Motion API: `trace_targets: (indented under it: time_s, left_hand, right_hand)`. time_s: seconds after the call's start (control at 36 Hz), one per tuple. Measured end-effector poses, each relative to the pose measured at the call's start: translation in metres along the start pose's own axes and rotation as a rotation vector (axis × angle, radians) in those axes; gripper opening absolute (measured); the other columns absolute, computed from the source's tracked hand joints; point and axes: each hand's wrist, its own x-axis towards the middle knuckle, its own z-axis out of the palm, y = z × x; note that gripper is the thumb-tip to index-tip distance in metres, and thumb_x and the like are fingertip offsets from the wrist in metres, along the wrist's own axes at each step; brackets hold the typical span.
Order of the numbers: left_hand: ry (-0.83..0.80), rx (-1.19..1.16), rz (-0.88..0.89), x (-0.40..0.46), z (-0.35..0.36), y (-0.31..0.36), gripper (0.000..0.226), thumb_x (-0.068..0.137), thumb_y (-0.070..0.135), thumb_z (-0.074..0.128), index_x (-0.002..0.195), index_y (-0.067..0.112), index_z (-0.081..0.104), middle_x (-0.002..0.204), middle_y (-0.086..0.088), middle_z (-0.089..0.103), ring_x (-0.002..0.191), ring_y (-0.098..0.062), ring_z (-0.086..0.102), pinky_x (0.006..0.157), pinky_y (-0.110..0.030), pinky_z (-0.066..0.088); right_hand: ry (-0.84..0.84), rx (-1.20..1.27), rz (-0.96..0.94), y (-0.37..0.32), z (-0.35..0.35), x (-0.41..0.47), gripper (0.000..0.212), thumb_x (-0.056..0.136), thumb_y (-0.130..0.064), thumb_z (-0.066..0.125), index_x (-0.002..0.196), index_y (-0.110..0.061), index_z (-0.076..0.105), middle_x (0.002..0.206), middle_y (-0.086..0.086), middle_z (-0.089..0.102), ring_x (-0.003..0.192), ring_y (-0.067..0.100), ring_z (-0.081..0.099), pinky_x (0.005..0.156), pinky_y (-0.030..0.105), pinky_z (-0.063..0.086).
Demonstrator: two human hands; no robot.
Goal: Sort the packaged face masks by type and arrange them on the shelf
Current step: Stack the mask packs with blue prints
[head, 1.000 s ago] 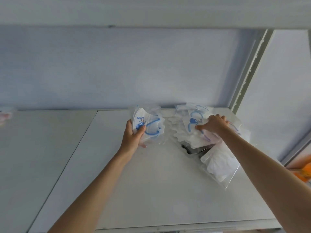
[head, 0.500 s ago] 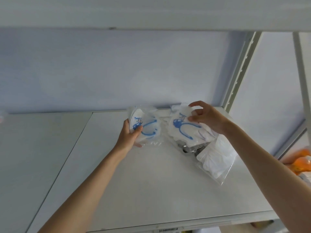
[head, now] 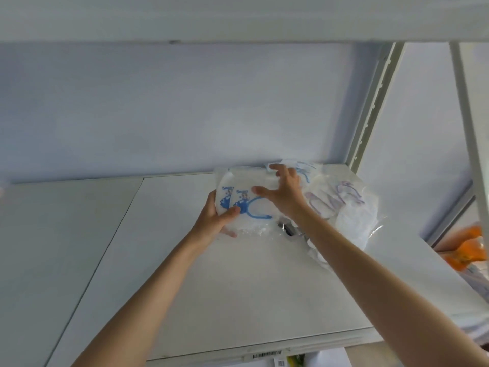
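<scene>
Two clear packets of white masks with blue prints (head: 244, 205) stand together at the back of the white shelf (head: 211, 292). My left hand (head: 215, 218) grips their left edge, thumb over the blue print. My right hand (head: 284, 193) lies flat on the front packet with fingers spread, holding nothing. Right of it sits a loose pile of mask packets (head: 341, 205), some with purple straps, some plain white, one with blue straps at the back. My right forearm hides part of the pile.
A dark small object (head: 287, 229) lies under the pile's front edge. A slotted metal upright (head: 370, 112) stands at the shelf's right back corner. Orange items (head: 468, 247) sit beyond the right side. Another shelf board runs overhead. A barcode label (head: 267, 354) marks the front edge.
My right hand carried a blue-print packet from the pile to the left and laid it against the packet in my left hand, then opened flat on it. The camera shifted right.
</scene>
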Motion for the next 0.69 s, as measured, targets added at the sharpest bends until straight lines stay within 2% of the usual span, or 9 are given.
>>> trace_targets:
  time_s: [0.06, 0.11, 0.19, 0.31, 0.39, 0.47, 0.56, 0.61, 0.69]
  left_hand:
    - [0.057, -0.033, 0.01, 0.002, 0.001, -0.002, 0.044, 0.09, 0.01, 0.066, 0.124, 0.021, 0.041, 0.113, -0.002, 0.061, 0.093, -0.012, 0.066, 0.052, -0.032, 0.056]
    - [0.072, -0.055, 0.01, 0.003, 0.003, -0.003, 0.04, 0.091, 0.006, 0.064, 0.121, 0.023, 0.042, 0.107, 0.0, 0.061, 0.086, -0.009, 0.066, 0.05, -0.032, 0.056]
    - [0.076, -0.074, -0.017, 0.005, 0.009, -0.004, 0.037, 0.093, 0.005, 0.057, 0.122, 0.023, 0.042, 0.112, -0.004, 0.058, 0.092, -0.014, 0.063, 0.047, -0.033, 0.054]
    - [0.094, -0.115, -0.07, 0.01, 0.019, -0.004, 0.036, 0.094, 0.014, 0.056, 0.126, 0.021, 0.042, 0.12, -0.005, 0.055, 0.106, -0.023, 0.06, 0.046, -0.033, 0.053]
    - [0.091, -0.042, -0.038, 0.013, 0.023, -0.003, 0.04, 0.093, 0.02, 0.061, 0.128, 0.021, 0.042, 0.118, 0.0, 0.057, 0.102, -0.015, 0.063, 0.05, -0.034, 0.055]
    - [0.149, -0.007, -0.001, 0.021, 0.021, -0.004, 0.036, 0.093, 0.015, 0.061, 0.123, 0.021, 0.042, 0.111, 0.002, 0.055, 0.098, -0.013, 0.06, 0.047, -0.032, 0.055]
    - [0.21, 0.023, 0.026, 0.027, 0.014, -0.003, 0.036, 0.093, 0.013, 0.061, 0.123, 0.016, 0.041, 0.11, -0.001, 0.055, 0.095, -0.015, 0.061, 0.046, -0.03, 0.054]
    - [0.246, 0.038, 0.038, 0.031, 0.008, -0.003, 0.037, 0.094, 0.013, 0.061, 0.124, 0.016, 0.04, 0.11, -0.001, 0.055, 0.092, -0.014, 0.062, 0.045, -0.029, 0.054]
    - [0.269, 0.052, 0.039, 0.036, 0.0, -0.001, 0.039, 0.094, 0.014, 0.061, 0.125, 0.019, 0.039, 0.112, -0.001, 0.054, 0.093, -0.014, 0.063, 0.045, -0.03, 0.054]
  right_hand:
    - [0.131, 0.145, 0.084, 0.005, 0.01, -0.008, 0.076, 0.075, -0.042, 0.077, 0.136, -0.019, 0.04, 0.132, 0.008, 0.038, 0.124, 0.024, 0.039, 0.108, 0.041, 0.034]
    - [0.057, 0.389, 0.174, 0.005, 0.018, -0.016, 0.073, 0.08, -0.04, 0.073, 0.14, -0.019, 0.036, 0.134, 0.009, 0.041, 0.122, 0.023, 0.045, 0.105, 0.04, 0.04]
    - [-0.093, 0.645, 0.268, 0.001, 0.029, -0.024, 0.064, 0.09, -0.036, 0.063, 0.142, -0.019, 0.031, 0.135, 0.011, 0.049, 0.117, 0.024, 0.055, 0.1, 0.042, 0.047]
    - [-0.012, 0.455, 0.228, 0.003, 0.04, -0.021, 0.07, 0.091, -0.038, 0.06, 0.147, -0.018, 0.023, 0.14, 0.009, 0.048, 0.125, 0.025, 0.05, 0.106, 0.041, 0.04]
    - [0.004, 0.435, 0.203, 0.006, 0.041, -0.014, 0.071, 0.09, -0.039, 0.061, 0.146, -0.017, 0.024, 0.139, 0.009, 0.047, 0.126, 0.025, 0.048, 0.106, 0.038, 0.038]
    - [-0.002, 0.458, 0.195, 0.012, 0.029, 0.001, 0.065, 0.091, -0.045, 0.057, 0.144, -0.018, 0.03, 0.117, 0.006, 0.056, 0.11, 0.024, 0.057, 0.096, 0.036, 0.045]
    - [0.182, 0.257, 0.155, 0.031, 0.0, 0.033, 0.046, 0.096, -0.037, 0.05, 0.135, -0.014, 0.044, 0.1, 0.002, 0.058, 0.099, 0.024, 0.059, 0.083, 0.03, 0.042]
    - [0.274, 0.024, 0.114, 0.053, -0.021, 0.059, 0.038, 0.096, -0.028, 0.049, 0.13, -0.012, 0.048, 0.111, 0.007, 0.059, 0.109, 0.027, 0.054, 0.091, 0.036, 0.043]
    - [0.178, -0.335, 0.154, 0.086, -0.046, 0.09, 0.043, 0.096, -0.027, 0.045, 0.136, -0.01, 0.044, 0.137, 0.015, 0.045, 0.127, 0.032, 0.04, 0.104, 0.043, 0.035]
